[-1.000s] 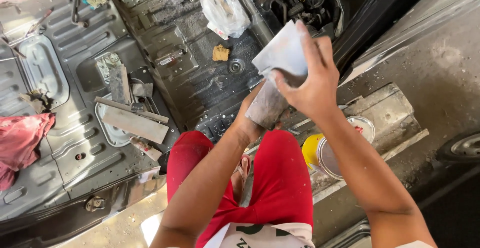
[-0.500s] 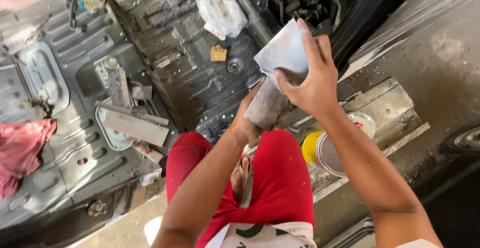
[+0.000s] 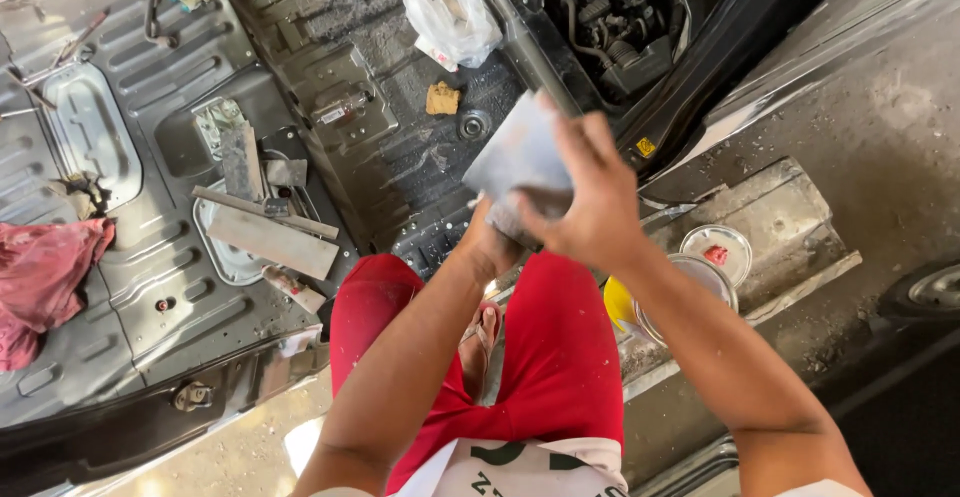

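Observation:
Both my hands are raised in front of me over a bare metal car floor [image 3: 330,107]. My right hand [image 3: 590,202] grips a flat grey sheet, like worn sandpaper or thin metal [image 3: 515,152], with fingers curled over its lower edge. My left hand [image 3: 495,242] sits under the right one and is mostly hidden; it seems to hold the lower part of the same sheet. My legs in red trousers [image 3: 560,357] are below.
On the floor lie flat metal strips [image 3: 270,237], a white plastic bag [image 3: 450,17], a small tan sponge piece [image 3: 442,99] and a red cloth [image 3: 45,282] at the left. A yellow can with a clear lid [image 3: 690,277] stands on a concrete block [image 3: 790,207] at the right.
My hands have shifted slightly left and the sheet has tilted, now showing a greyer face. The camera view has moved a little.

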